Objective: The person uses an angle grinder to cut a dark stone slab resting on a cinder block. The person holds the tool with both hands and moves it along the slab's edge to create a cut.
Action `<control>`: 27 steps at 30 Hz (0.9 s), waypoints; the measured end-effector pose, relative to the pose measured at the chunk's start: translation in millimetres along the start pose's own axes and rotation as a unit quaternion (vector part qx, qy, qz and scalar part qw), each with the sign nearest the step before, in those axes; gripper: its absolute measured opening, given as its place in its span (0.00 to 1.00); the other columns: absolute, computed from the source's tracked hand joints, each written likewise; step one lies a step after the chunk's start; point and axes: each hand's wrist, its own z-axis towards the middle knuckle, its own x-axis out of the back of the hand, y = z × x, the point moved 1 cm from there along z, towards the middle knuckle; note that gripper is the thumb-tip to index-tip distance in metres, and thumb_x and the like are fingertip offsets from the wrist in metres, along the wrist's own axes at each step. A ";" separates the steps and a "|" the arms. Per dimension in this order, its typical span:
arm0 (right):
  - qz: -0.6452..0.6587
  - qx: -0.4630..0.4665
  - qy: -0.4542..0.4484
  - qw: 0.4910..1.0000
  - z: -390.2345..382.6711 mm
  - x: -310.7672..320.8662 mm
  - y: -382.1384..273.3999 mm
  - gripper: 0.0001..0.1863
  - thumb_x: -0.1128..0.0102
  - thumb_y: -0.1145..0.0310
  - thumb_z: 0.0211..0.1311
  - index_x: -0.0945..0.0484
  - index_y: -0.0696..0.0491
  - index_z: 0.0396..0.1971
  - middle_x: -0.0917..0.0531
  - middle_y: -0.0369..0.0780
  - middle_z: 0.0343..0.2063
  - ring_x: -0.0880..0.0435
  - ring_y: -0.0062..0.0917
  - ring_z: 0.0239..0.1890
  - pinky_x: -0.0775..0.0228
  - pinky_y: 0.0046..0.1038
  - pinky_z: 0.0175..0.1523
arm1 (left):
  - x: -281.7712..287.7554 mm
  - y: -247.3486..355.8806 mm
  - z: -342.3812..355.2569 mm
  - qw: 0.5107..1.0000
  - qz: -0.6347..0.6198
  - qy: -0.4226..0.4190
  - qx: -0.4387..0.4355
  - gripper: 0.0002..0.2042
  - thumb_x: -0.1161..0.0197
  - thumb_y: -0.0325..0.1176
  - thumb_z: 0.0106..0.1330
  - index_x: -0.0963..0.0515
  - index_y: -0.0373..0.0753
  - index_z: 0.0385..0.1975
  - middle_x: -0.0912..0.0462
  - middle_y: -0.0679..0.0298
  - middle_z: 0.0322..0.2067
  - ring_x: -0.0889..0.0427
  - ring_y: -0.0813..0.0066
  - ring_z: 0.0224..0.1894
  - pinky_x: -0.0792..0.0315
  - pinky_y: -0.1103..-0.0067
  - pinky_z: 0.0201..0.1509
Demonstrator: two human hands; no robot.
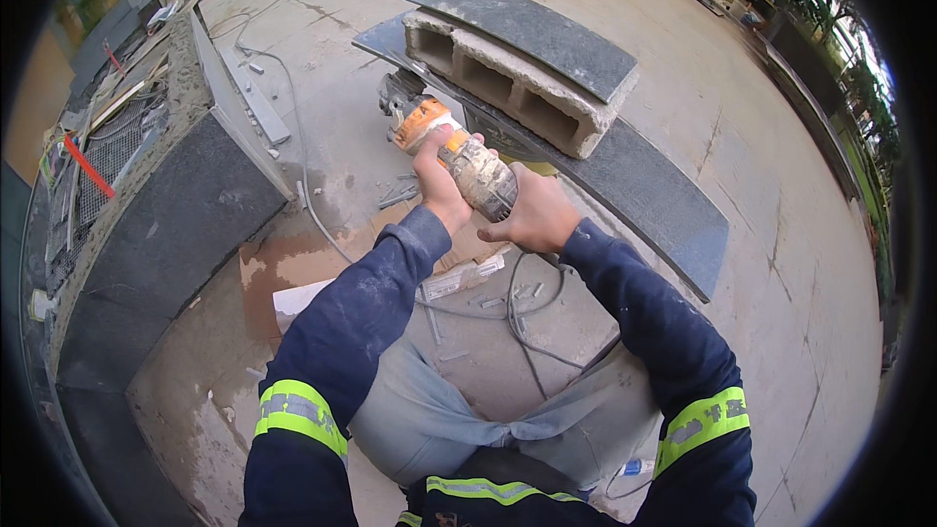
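Both my hands grip a dusty orange and grey angle grinder [478,176] in front of my knees. Around the body near its orange head is my left hand [439,176]. My right hand [540,212] wraps the rear end. The grinder's guarded head touches or lies very close to the edge of a long dark stone slab [659,205]; the exact contact is hard to make out. On that slab rests a concrete block [508,88] with hollow cells, and a second dark slab [537,29] lies on top of the block.
A low wall faced with dark tiles [166,224] runs along the left. Cardboard [268,278] and thin stone offcuts [429,317] lie on the concrete floor. A grey cable [512,307] loops between my knees. A narrow slab strip [256,102] lies beside the wall.
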 end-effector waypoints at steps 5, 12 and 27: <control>0.005 0.022 0.003 1.000 11.2 -7.4 14.4 0.27 0.33 0.61 0.29 0.27 0.63 0.32 0.20 0.54 0.27 0.19 0.47 0.34 0.27 0.35 0.42 | 0.2 1.1 2.9 0.999 0.032 0.010 -0.023 0.26 0.39 0.46 0.51 0.37 0.39 0.47 0.26 0.55 0.34 0.22 0.58 0.35 0.24 0.64 0.43; 0.035 0.035 -0.035 0.998 -5.0 7.6 44.0 0.29 0.31 0.59 0.31 0.28 0.64 0.33 0.20 0.55 0.28 0.19 0.47 0.36 0.26 0.36 0.44 | -6.0 -38.2 -1.7 0.996 0.029 0.059 -0.066 0.25 0.40 0.44 0.52 0.37 0.38 0.46 0.26 0.54 0.32 0.21 0.58 0.31 0.23 0.65 0.37; -0.038 -0.034 -0.015 0.999 -20.9 18.7 37.4 0.27 0.32 0.61 0.32 0.29 0.65 0.31 0.20 0.56 0.28 0.19 0.48 0.35 0.27 0.36 0.45 | -4.2 -64.1 9.7 0.998 -0.060 -0.001 -0.026 0.24 0.42 0.45 0.54 0.37 0.37 0.45 0.24 0.53 0.30 0.20 0.57 0.27 0.22 0.66 0.30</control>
